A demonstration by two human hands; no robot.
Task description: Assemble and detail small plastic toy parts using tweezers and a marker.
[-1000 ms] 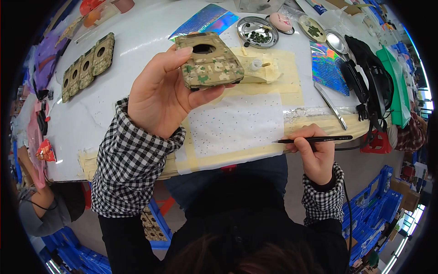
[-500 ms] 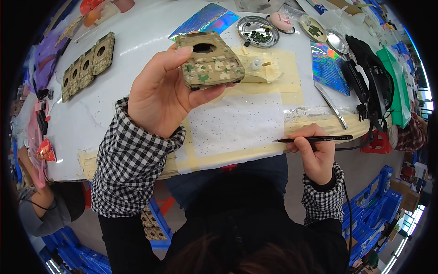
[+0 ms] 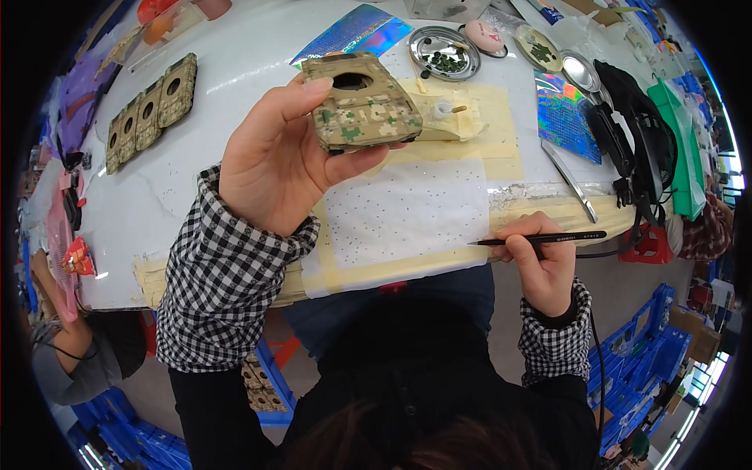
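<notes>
Holding | left hand (image 3: pixel 270 157): holed camouflage shell (image 3: pixel 366 121) | right hand (image 3: pixel 542 266): slender tool (image 3: pixel 576 237)

Left hand (image 3: pixel 270 160) and right hand (image 3: pixel 540 270) were bare. 2 black-and-white checked cloth sleeve covers (image 3: pixel 223 282) had gathered ends. Narrow black fabric cuff (image 3: pixel 560 319) showed inside right one. Black long-sleeved top (image 3: pixel 407 368); dark blue trousers (image 3: pixel 466 301) below.

And it's pixelled green, tan and brown camouflage across the casing (image 3: pixel 368 102)! Below the casing, black-and-white checks on the sleeve (image 3: pixel 231 282), dark flecks on a white sheet (image 3: pixel 407 211); lower right of it, an all-black pen-shaped tool (image 3: pixel 560 237)!
</notes>
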